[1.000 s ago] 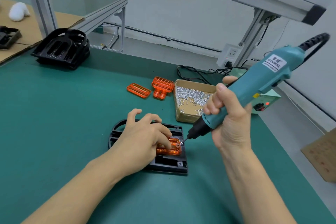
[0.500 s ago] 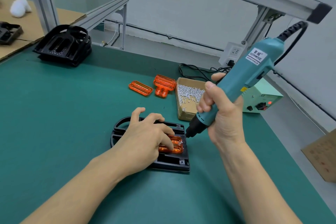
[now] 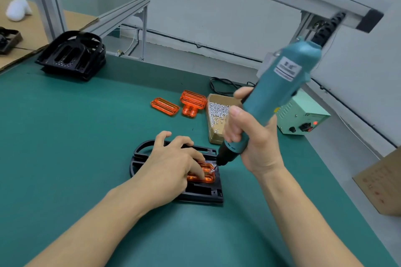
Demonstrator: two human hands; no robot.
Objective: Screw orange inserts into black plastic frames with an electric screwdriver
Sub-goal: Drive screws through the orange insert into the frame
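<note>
A black plastic frame (image 3: 201,194) lies flat on the green mat, with an orange insert (image 3: 207,176) seated in it. My left hand (image 3: 171,165) rests on the frame, its fingers pressing down on the insert. My right hand (image 3: 251,141) grips a teal electric screwdriver (image 3: 275,97), which stands steeply tilted. Its bit tip touches the insert's right edge at a small screw (image 3: 212,170). Two spare orange inserts (image 3: 165,106) (image 3: 192,103) lie farther back on the mat.
An open cardboard box of small silver screws (image 3: 217,112) sits just behind the frame. A pale green power unit (image 3: 301,115) with a red light stands to its right. Stacked black frames (image 3: 72,55) are at back left. A cardboard box (image 3: 382,182) juts in at right.
My right hand has swung the screwdriver more upright and moved it left toward the frame. The bit stays at the insert's right edge. My left hand keeps pressing the insert.
</note>
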